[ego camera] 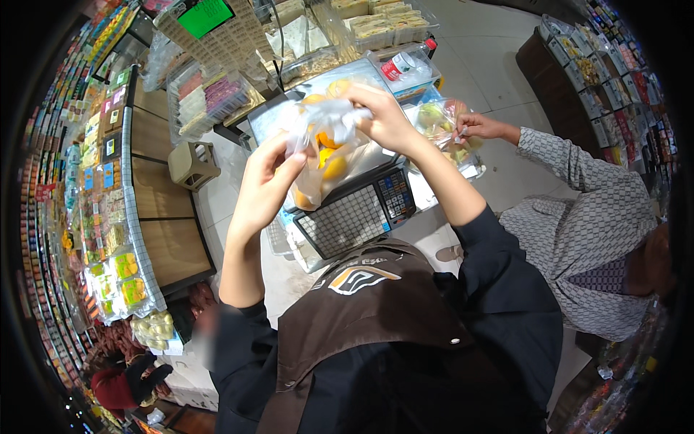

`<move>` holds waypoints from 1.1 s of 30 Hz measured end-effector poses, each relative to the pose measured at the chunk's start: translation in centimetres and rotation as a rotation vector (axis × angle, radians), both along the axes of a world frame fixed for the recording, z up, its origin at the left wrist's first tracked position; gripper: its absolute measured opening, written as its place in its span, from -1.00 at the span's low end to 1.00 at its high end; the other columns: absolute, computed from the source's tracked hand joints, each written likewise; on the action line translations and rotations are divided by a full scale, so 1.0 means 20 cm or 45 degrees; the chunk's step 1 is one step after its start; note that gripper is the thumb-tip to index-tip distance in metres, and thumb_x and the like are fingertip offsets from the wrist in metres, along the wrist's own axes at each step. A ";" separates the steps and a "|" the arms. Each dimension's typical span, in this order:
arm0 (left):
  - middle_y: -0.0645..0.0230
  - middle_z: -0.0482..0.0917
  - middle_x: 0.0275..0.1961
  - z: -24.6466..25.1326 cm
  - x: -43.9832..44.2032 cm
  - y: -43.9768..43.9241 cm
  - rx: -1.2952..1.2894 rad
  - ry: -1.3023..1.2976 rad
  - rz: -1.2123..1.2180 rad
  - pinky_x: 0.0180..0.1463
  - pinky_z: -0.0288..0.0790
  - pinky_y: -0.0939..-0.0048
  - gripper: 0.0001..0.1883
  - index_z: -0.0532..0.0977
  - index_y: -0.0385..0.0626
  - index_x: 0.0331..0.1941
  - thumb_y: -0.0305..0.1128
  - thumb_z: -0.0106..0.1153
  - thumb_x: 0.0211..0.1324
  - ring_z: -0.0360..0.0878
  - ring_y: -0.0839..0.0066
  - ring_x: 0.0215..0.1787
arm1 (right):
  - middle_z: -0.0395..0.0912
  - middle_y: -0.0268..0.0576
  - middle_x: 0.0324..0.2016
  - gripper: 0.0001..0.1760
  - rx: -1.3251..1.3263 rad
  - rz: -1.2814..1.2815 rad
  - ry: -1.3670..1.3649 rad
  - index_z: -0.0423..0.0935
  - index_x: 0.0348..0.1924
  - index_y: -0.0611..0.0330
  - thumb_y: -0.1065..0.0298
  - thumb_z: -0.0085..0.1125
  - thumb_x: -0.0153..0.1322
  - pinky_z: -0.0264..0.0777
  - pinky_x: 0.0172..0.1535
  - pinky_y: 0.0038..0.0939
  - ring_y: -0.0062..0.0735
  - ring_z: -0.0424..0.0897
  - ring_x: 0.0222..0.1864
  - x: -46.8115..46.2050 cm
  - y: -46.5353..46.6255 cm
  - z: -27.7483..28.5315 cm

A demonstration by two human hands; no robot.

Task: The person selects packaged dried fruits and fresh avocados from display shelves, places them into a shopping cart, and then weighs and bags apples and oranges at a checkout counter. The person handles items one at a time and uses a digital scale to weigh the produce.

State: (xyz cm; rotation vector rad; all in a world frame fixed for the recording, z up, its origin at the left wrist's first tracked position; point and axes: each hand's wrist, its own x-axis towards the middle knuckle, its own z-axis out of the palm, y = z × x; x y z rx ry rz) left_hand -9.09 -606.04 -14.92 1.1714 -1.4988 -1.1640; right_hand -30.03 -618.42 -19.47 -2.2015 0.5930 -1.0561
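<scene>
A clear plastic bag of orange fruit (334, 167) rests on the metal platform of a weighing scale (374, 157). My left hand (271, 182) grips the bag's gathered top from the left, thumb and fingers pinched on the plastic. From the right, my right hand (382, 116) holds another part of the same bunched plastic. The bag's neck is blurred between both hands. Below the fruit lie the scale's gridded key panel (347, 222) and its numeric keypad (396, 192). The scale's display (206, 17) glows green at the upper left.
At the right, another person's hand (477, 128) holds a clear bag of fruit (434, 118). Plastic tubs of packaged food (209, 100) stand behind the scale. A beige stool (193, 164) is on the floor at the left, beside a wooden display counter (168, 190).
</scene>
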 end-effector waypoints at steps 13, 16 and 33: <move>-0.41 0.39 0.13 0.04 0.14 0.52 -0.171 0.655 0.140 -0.29 0.62 0.26 -0.24 -0.09 -0.35 0.40 -0.34 0.05 0.24 0.70 0.03 -0.28 | 0.40 -0.41 -0.67 -0.04 0.385 -0.406 -0.790 0.35 0.05 0.39 -0.26 0.41 0.08 0.45 -0.20 -0.51 -0.64 0.42 -0.52 -0.71 0.33 0.27; -0.36 0.29 0.24 0.06 0.08 0.49 -0.137 0.493 0.397 -0.49 0.58 0.52 -0.12 -0.14 -0.30 0.41 -0.32 0.20 0.19 0.71 0.17 -0.35 | 0.55 -0.30 -0.57 0.05 0.448 -0.077 -0.798 0.30 0.13 0.37 -0.24 0.45 0.02 0.49 -0.14 -0.45 -0.54 0.56 -0.42 -0.71 0.33 0.25; 0.19 0.59 -0.09 0.39 0.11 -0.29 -0.668 0.310 0.046 0.06 0.45 0.45 -0.63 0.44 -0.36 0.02 -0.72 0.01 0.06 0.58 0.48 -0.07 | 0.59 0.10 -0.47 -0.77 -0.306 -0.049 -0.378 0.36 -0.18 0.26 0.48 0.03 0.29 0.50 -0.29 -0.24 -0.08 0.63 -0.38 0.37 0.32 0.93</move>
